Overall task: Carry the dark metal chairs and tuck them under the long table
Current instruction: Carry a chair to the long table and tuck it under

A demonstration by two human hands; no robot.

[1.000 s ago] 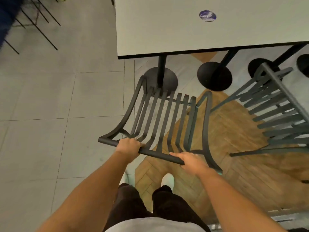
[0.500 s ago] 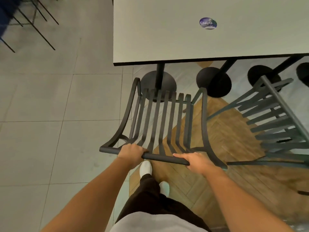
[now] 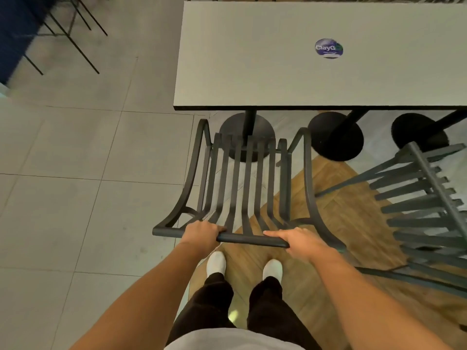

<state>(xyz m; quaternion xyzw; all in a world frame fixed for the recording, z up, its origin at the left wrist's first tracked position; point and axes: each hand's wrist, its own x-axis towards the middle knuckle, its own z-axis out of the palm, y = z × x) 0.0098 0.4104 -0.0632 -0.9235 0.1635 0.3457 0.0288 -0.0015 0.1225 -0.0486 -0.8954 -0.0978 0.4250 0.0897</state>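
A dark metal chair (image 3: 242, 183) with a slatted seat and curved armrests stands straight in front of me, its front just short of the long table's near edge. My left hand (image 3: 201, 232) and my right hand (image 3: 302, 241) both grip the chair's top back rail. The long table (image 3: 278, 72) has a pale grey top with a round blue sticker (image 3: 329, 48). A second dark metal chair (image 3: 427, 205) stands at the right, turned at an angle, clear of my hands.
Round black pedestal bases (image 3: 246, 133) stand under the table, one right ahead of the chair's front, two more (image 3: 336, 137) to the right. Thin black legs of other furniture (image 3: 73, 39) are at the far left. My white shoes (image 3: 216, 262) stand behind the chair.
The chair has swung from a slant to square with the table edge and sits closer to it. I have stepped forward; both feet now stand side by side.
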